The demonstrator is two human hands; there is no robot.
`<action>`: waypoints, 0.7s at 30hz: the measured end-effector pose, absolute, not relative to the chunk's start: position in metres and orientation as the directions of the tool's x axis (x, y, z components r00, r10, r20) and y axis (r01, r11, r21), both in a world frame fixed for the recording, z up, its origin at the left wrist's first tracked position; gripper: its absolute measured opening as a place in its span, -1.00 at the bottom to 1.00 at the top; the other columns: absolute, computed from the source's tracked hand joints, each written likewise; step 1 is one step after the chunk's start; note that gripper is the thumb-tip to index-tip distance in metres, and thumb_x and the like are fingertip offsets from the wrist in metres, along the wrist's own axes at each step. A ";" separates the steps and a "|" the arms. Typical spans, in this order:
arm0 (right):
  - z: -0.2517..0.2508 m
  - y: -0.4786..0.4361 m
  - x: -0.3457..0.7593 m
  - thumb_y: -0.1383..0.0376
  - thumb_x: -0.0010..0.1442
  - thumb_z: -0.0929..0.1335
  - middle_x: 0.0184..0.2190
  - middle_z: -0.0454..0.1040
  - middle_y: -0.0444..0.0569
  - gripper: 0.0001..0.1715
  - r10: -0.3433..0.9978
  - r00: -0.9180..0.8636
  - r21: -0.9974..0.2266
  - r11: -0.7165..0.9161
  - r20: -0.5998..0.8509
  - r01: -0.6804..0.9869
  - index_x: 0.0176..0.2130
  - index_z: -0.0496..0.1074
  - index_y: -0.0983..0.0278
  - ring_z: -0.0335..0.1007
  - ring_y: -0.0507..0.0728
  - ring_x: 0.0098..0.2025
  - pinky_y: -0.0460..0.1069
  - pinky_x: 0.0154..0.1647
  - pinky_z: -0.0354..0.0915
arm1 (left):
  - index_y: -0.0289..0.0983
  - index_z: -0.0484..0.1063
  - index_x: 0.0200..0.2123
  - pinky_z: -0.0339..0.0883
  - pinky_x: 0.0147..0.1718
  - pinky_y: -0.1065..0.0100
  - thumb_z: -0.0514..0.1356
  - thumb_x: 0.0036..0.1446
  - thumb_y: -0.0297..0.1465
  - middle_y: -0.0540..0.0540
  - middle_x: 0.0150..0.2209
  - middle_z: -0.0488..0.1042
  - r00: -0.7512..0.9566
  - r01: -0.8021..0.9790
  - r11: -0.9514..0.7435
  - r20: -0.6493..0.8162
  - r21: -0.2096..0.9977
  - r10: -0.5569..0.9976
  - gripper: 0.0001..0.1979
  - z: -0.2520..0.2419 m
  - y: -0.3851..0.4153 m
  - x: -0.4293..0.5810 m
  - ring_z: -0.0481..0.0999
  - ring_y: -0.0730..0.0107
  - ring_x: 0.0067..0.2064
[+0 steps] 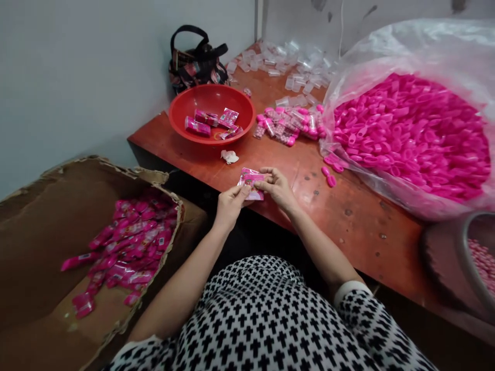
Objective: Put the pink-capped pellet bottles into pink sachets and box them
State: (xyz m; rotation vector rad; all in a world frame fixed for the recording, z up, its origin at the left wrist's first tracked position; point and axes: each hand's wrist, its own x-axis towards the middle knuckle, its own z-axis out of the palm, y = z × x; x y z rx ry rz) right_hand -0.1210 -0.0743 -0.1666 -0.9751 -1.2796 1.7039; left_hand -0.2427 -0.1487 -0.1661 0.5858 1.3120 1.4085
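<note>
A small pink printed packet (248, 174) is held between both hands over the table's front edge. My left hand (230, 205) pinches its lower left side with thumb and fingers. From the right, my right hand (280, 190) grips the same packet, its fingers bent over the right side. Whether anything is inside the packet I cannot make out. Just beyond the hands lies a crumpled white scrap (229, 156). Past it stands a red bowl (177, 129) with several shiny pink packets (198, 127) in it.
Small tubes (288, 126) with pink caps lie right of the bowl, with clear plastic tubes (296, 82) behind. A plastic bag (386, 46) of pink plastic pieces (410, 134) fills the right. A bucket (444, 263) holds pink beads. A cardboard box (46, 206) with packets stands left.
</note>
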 end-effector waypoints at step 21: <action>-0.185 0.070 -0.043 0.52 0.10 0.13 0.06 0.43 -0.01 -0.50 0.709 -0.672 -0.371 0.695 0.212 0.616 -0.08 0.44 0.27 0.04 0.17 0.28 0.19 0.23 0.00 | -0.40 0.50 -0.49 0.48 -0.45 0.39 0.36 -0.17 -0.43 -0.11 -0.47 0.52 -0.241 -0.701 0.252 -0.555 0.667 0.796 -0.84 -0.162 -0.147 -0.260 0.53 0.41 -0.43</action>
